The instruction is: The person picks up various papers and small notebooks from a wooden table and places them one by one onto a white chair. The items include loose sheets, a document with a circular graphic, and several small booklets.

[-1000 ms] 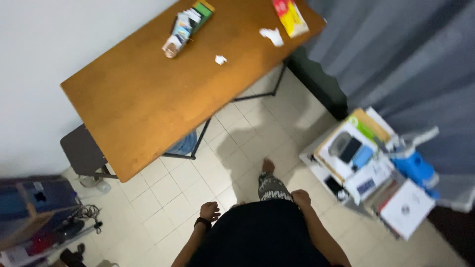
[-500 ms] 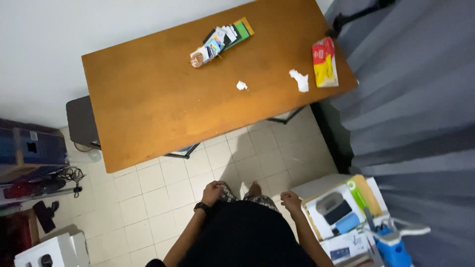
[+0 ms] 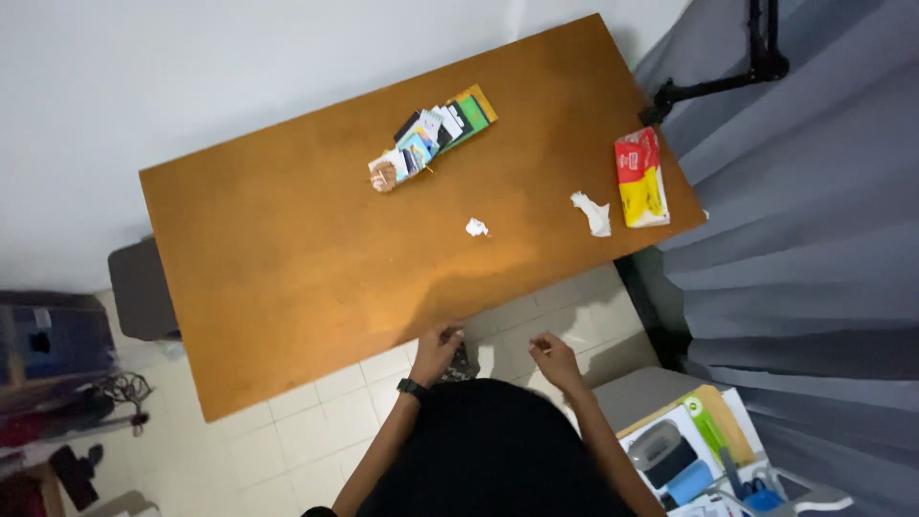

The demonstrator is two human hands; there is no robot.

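Table point(image 3: 287, 258) edge now nearer; left hand point(image 3: 436, 347) reaches it.

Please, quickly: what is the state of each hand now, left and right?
Left hand: loosely curled at the near edge of the wooden table, holding nothing visible.
Right hand: loosely curled over the floor, empty.

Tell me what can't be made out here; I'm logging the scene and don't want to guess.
Head view only:
- Left hand: whether it touches the table edge or holds anything; too small and dim.
- Right hand: fingers curled, contents unclear.
- Stack of cards: their kind; too small.
- Boxes at lower right: cut off by the frame edge.
- Under the table: hidden by the tabletop.
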